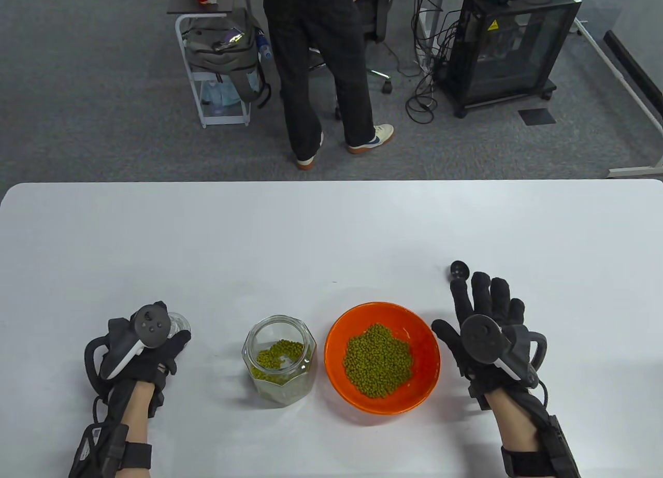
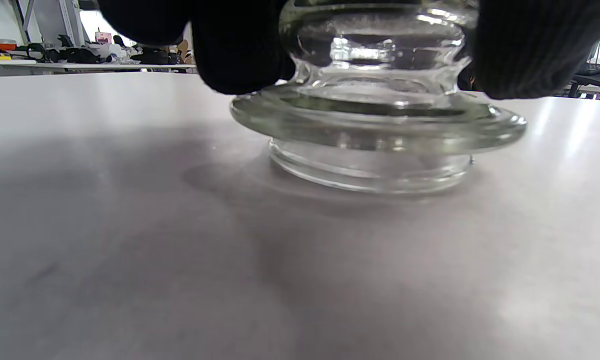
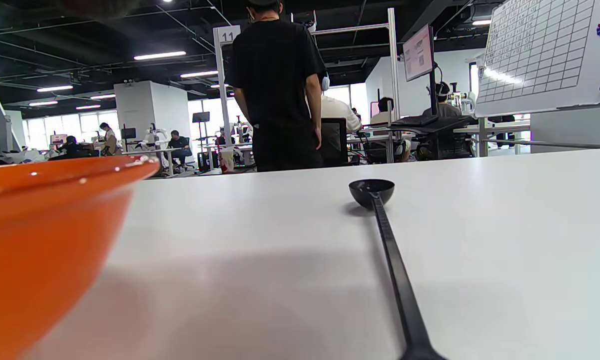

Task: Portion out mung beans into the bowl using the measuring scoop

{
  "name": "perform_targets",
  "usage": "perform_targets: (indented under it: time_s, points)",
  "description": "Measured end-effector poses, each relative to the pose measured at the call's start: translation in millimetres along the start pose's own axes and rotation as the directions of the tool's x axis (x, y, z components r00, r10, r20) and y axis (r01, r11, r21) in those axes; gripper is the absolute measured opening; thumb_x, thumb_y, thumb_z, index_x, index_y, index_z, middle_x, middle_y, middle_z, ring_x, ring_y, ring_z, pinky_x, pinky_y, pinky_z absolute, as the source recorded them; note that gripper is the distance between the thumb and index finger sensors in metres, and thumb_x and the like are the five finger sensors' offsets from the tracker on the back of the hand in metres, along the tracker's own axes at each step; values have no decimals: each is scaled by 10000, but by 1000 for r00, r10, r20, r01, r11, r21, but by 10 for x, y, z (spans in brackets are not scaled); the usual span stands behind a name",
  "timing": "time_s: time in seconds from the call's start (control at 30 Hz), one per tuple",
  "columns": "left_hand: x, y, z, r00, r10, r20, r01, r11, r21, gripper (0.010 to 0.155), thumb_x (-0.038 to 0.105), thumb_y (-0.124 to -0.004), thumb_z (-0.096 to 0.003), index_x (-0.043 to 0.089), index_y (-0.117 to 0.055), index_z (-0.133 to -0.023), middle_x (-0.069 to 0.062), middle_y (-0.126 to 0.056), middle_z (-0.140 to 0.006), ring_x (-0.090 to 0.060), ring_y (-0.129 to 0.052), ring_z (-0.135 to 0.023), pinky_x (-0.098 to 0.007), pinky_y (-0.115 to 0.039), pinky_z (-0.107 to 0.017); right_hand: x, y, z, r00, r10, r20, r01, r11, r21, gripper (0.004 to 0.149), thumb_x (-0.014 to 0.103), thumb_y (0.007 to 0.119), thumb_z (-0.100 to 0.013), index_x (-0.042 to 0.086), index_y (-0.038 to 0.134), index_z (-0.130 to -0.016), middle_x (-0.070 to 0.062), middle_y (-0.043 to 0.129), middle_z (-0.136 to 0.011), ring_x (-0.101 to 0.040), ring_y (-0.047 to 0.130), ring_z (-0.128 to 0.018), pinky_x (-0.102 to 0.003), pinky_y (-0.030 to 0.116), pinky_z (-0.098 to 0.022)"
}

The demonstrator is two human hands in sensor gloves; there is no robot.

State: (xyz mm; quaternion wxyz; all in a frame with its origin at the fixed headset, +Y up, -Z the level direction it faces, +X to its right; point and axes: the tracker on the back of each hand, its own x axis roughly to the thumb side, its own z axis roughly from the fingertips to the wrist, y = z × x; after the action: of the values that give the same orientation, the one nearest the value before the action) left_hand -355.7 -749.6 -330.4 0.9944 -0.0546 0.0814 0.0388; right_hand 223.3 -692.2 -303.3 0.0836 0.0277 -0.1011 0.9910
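An open glass jar partly filled with mung beans stands near the table's front edge. To its right an orange bowl holds a heap of beans; its rim fills the left of the right wrist view. My left hand grips the knob of the glass lid, which sits on the table left of the jar, with gloved fingers on both sides. The black measuring scoop lies empty on the table right of the bowl. My right hand lies flat and open over its handle, the scoop's cup showing past the fingertips.
The white table stretches bare behind the jar and bowl. Beyond its far edge a person stands on the carpet. A cart with a backpack and a black cabinet with cables stand farther back.
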Motion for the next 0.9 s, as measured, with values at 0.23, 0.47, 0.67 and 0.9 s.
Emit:
perform_targets:
  time_s: [0.23, 0.47, 0.67, 0.9]
  points:
    - [-21, 16, -14, 1000, 6, 19, -6, 999, 32, 854, 652, -879, -471, 138, -585, -1086, -265, -739, -1026, -404, -911, -681, -629, -736, -582, 11, 1, 3, 1000, 0, 2, 0, 1000, -7, 842, 672, 627, -446, 269, 301, -1110, -177, 226, -1187, -556, 308, -1052, -758, 379, -695]
    - [-3, 120, 54, 999, 27, 33, -31, 993, 115, 865, 667, -900, -444, 123, -631, -1060, -268, -790, -984, -383, -955, -621, -614, -781, -543, 2, -10, -3, 1000, -8, -2, 8, 1000, -13, 843, 671, 625, -448, 268, 293, -1110, -180, 215, -1185, -556, 303, -1052, -758, 376, -695]
    - [51, 331, 202, 995, 59, 81, -77, 968, 240, 872, 673, -913, -432, 124, -642, -1053, -259, -796, -976, -368, -957, -601, -610, -781, -542, -11, -10, -3, 1000, -10, -9, 10, 1000, -9, 843, 671, 625, -449, 268, 292, -1110, -179, 216, -1186, -558, 301, -1051, -759, 375, -694]
    - [91, 553, 395, 981, 124, 146, -168, 926, 337, 876, 679, -898, -440, 117, -630, -1055, -263, -791, -972, -360, -956, -593, -607, -780, -539, -22, -12, 1, 1000, -7, -16, 7, 1000, -13, 847, 671, 624, -449, 264, 285, -1110, -187, 206, -1183, -561, 304, -1049, -758, 376, -694]
